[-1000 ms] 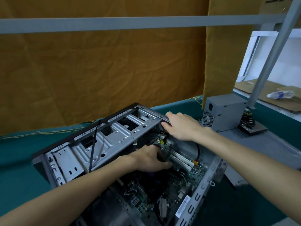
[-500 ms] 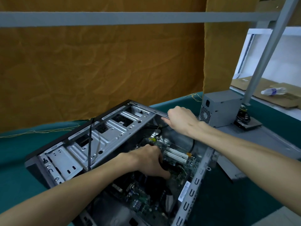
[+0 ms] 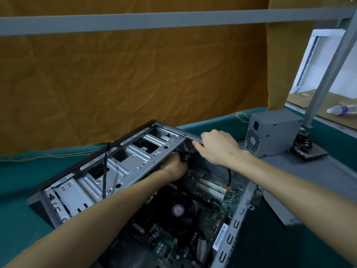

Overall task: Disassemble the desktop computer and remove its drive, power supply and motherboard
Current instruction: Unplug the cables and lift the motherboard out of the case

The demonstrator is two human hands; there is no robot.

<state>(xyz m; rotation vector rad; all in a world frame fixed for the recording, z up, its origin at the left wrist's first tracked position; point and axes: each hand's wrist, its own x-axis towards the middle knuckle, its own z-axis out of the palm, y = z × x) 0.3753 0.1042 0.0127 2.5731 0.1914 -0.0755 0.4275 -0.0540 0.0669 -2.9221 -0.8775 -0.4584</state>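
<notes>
Left hand (image 3: 174, 167) is deep in the far corner of the open computer case (image 3: 123, 165), fingers buried behind the metal drive cage (image 3: 108, 171) and dark cables; can't tell whether it grips anything. Right hand (image 3: 218, 147) curls its fingers over the case's far top rail (image 3: 177, 131), holding it. The case lies on its side on the green bench (image 3: 17, 190), lower edge cut off by the frame. Inside, the motherboard (image 3: 212, 207) sits in place, black fan (image 3: 178, 209) on it, white slots beside. The grey power supply (image 3: 272, 133) stands out on a grey panel (image 3: 328, 171) to the right.
</notes>
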